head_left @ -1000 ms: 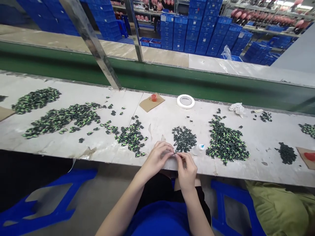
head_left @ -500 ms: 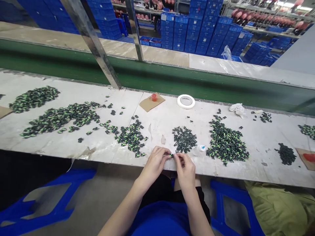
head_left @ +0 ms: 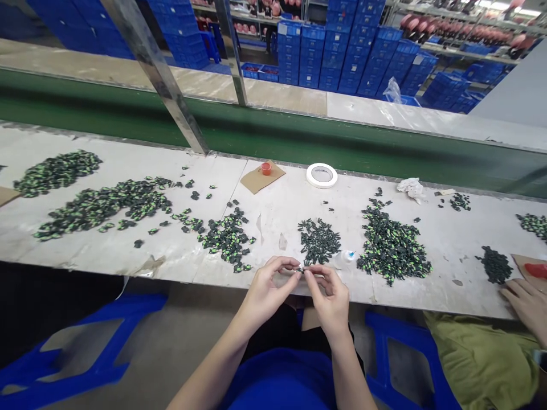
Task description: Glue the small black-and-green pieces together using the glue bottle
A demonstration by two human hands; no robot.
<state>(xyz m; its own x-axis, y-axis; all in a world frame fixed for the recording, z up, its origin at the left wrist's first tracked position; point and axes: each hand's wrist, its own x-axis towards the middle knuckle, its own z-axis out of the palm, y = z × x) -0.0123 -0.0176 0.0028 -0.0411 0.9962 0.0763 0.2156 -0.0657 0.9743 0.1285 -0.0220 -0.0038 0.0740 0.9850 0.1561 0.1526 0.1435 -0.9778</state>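
Over the table's near edge, the fingertips of my left hand (head_left: 268, 289) and my right hand (head_left: 333, 299) meet. Both pinch a small black part (head_left: 300, 270), mostly hidden by the fingers. Just beyond them lies a pile of small dark pieces (head_left: 320, 241). A small white bottle with a blue tip (head_left: 348, 256) is to the right of that pile. Black-and-green parts form one heap (head_left: 394, 242) farther right and another heap (head_left: 228, 236) to the left of my hands.
A tape roll (head_left: 322, 175) and a red tub (head_left: 266, 168) on cardboard sit toward the back. Larger heaps of parts (head_left: 106, 204) spread left. A co-worker's hand (head_left: 527, 302) rests at the right edge. A metal post (head_left: 171, 97) rises behind the table.
My fingers have spread wider behind the pinched part, and my right hand has shifted slightly right. A co-worker's hand has come in at the right edge.
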